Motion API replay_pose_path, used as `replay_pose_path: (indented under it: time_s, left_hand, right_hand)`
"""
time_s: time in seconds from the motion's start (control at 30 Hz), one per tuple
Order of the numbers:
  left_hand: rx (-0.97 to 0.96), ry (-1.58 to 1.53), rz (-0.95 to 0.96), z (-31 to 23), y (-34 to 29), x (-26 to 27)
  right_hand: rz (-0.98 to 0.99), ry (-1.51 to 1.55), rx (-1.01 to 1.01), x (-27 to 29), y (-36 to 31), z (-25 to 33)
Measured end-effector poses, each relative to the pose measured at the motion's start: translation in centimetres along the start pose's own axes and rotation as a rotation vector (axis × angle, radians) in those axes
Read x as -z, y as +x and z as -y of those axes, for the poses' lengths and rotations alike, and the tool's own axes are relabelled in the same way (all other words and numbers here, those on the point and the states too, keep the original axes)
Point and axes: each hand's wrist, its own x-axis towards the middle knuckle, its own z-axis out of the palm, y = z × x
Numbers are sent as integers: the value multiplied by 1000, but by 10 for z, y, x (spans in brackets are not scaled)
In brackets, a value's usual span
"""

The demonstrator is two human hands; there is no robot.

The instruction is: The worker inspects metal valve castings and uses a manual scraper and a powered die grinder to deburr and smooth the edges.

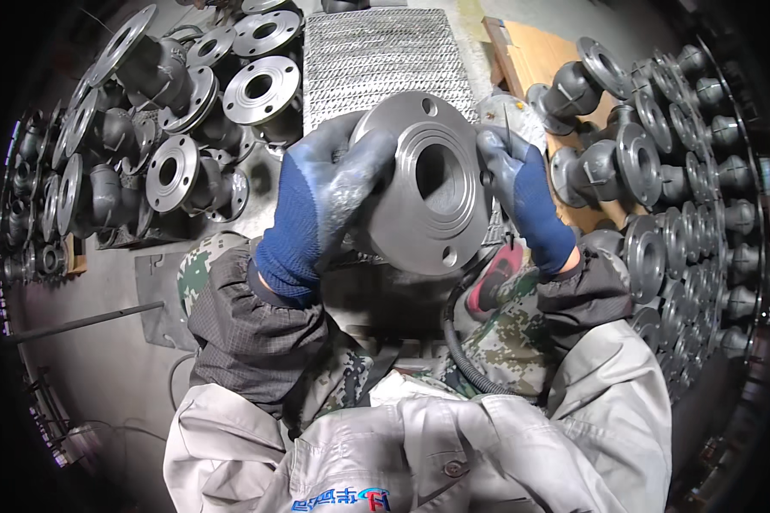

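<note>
Holding flange (415, 227) (ringed metal), 2 gloved hands (334, 184)

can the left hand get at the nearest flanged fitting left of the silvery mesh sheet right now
Probably not without letting go: the left hand is gripping the large flanged part. That flanged fitting looks close, though, and nothing seems to block the way.

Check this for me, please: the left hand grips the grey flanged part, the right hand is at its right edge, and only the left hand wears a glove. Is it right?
Not quite: the right hand wears a blue-and-grey glove too, as the head view shows. The left hand does grip the grey flanged part, with the right hand at its right edge.
</note>
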Motion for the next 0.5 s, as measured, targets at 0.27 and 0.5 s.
replay_pose_path:
  time_s: [0.27, 0.5]
  left_hand:
    - [71, -263, 179, -1, 5, -42]
    - [-426, 515, -233, 73, 22, 81]
  right_hand:
    - [-212, -91, 477, -21, -22, 5]
    - [-157, 254, -10, 12, -10, -14]
